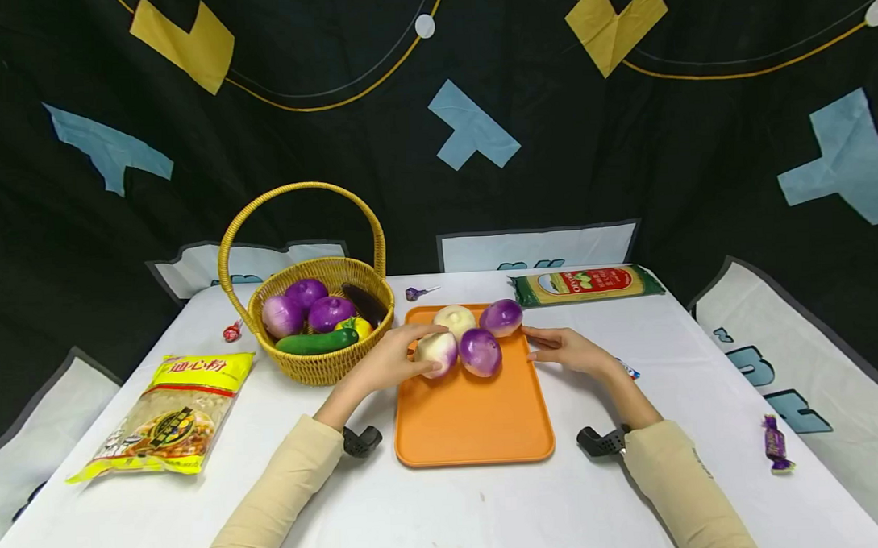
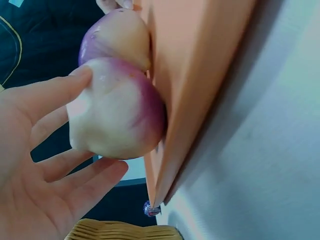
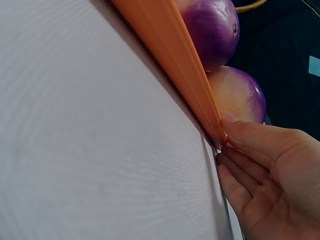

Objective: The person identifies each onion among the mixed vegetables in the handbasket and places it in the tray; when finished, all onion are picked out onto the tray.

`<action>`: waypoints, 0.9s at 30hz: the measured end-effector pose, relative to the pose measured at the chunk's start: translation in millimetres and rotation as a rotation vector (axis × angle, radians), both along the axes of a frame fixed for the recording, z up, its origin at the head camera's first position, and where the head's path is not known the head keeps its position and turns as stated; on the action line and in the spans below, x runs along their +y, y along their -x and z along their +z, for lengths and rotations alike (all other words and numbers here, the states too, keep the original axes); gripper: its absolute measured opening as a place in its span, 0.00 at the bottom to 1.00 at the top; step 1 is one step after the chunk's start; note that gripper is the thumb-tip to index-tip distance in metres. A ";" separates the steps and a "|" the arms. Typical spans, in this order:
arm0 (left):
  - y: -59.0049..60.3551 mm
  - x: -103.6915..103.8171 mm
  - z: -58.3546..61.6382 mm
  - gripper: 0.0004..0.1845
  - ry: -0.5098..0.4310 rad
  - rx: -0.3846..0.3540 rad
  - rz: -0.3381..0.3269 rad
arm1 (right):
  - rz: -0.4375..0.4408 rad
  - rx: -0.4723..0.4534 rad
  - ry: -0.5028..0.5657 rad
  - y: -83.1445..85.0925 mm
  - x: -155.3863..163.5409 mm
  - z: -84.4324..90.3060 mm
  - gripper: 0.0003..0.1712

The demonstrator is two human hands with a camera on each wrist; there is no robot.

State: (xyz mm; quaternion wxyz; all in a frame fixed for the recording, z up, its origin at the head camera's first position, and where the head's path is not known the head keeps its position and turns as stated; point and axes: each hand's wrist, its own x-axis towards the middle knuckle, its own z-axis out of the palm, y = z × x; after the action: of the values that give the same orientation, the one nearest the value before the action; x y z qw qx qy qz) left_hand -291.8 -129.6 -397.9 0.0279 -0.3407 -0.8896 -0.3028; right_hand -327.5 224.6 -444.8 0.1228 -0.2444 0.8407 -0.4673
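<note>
Pale turnip (image 1: 438, 352) at tray's left edge, beside three other turnips (image 1: 480, 351), cupped by left hand (image 1: 384, 363); fingers (image 2: 47, 97) spread round it, thumb on top, likely to keep it from rolling. Orange tray (image 1: 473, 418) on desk (image 1: 418, 508). Right hand (image 1: 568, 350) flat, fingers (image 3: 260, 142) straight and together against tray's right rim, seemingly steadying it. Basket (image 1: 326, 367) of vegetables just left.

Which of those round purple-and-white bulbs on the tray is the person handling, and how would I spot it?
Start at the flat orange plastic tray in the middle of the white table. Four round purple-and-white onions sit at its far end. The one meant, the pale onion, lies at the front left under the left hand; it shows more white than the purple onion beside it.
</note>
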 end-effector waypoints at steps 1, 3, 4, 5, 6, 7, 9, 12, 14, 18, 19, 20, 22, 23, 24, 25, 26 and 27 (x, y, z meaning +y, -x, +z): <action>0.1 -0.1 0.0 0.30 0.007 0.003 0.004 | 0.002 0.000 -0.001 0.0 -0.2 0.0 0.35; -0.2 -0.4 1.0 0.31 0.010 0.005 0.006 | 0.005 0.002 -0.003 -0.3 -0.9 0.3 0.34; -0.4 -0.6 1.9 0.32 0.012 0.003 0.006 | 0.005 0.003 -0.005 -0.4 -1.2 0.4 0.34; -0.6 -0.8 2.8 0.32 0.014 0.003 0.005 | 0.005 0.003 -0.005 -0.5 -1.6 0.5 0.34; -0.6 -1.0 3.5 0.33 0.015 0.003 0.004 | 0.004 0.001 -0.003 -0.7 -1.8 0.7 0.34; -0.7 -1.1 4.5 0.33 0.018 0.000 0.003 | 0.005 -0.001 -0.001 -0.8 -2.0 0.8 0.34; -0.4 -1.4 5.7 0.34 0.026 0.002 0.001 | 0.003 -0.002 0.000 -0.3 -1.9 0.8 0.34; 0.1 -1.5 8.1 0.33 0.027 0.025 -0.006 | -0.008 -0.008 -0.002 1.0 -0.9 -0.3 0.34; 0.0 -1.2 10.6 0.33 0.020 0.046 -0.015 | -0.021 -0.011 -0.004 1.0 0.6 -0.6 0.34; -3.9 -2.9 19.5 0.32 -0.003 0.060 -0.030 | -0.020 -0.011 -0.008 -0.9 3.2 -0.1 0.34; -5.5 -4.4 22.7 0.32 -0.007 0.060 -0.029 | -0.015 -0.011 -0.007 -1.3 3.2 0.3 0.34; -7.2 -6.5 26.1 0.32 -0.014 0.058 -0.024 | -0.009 -0.010 -0.006 -1.2 3.0 0.4 0.34; -10.7 -12.2 34.0 0.31 -0.036 0.050 -0.007 | -0.007 -0.016 -0.001 -0.5 1.9 0.4 0.35; -11.9 -15.7 37.8 0.31 -0.045 0.051 0.006 | -0.008 -0.019 0.000 -0.1 1.5 0.3 0.35; -12.8 -19.4 41.8 0.31 -0.059 0.050 0.016 | -0.006 -0.020 0.003 0.2 1.2 0.1 0.35; -13.1 -23.4 45.1 0.31 -0.067 0.052 0.026 | -0.006 -0.021 0.005 0.5 0.9 -0.2 0.35; -13.1 -27.7 48.3 0.30 -0.079 0.049 0.036 | -0.007 -0.023 0.008 0.7 0.8 -0.4 0.35; -12.7 -32.2 51.0 0.30 -0.090 0.048 0.044 | -0.008 -0.024 0.009 0.8 0.7 -0.6 0.35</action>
State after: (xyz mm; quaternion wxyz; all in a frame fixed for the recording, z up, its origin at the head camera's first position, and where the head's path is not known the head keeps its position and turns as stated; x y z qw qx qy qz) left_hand -279.1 -161.8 -346.9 0.0710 -0.3268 -0.8813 -0.3338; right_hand -328.3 225.3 -445.4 0.1299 -0.2358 0.8382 -0.4743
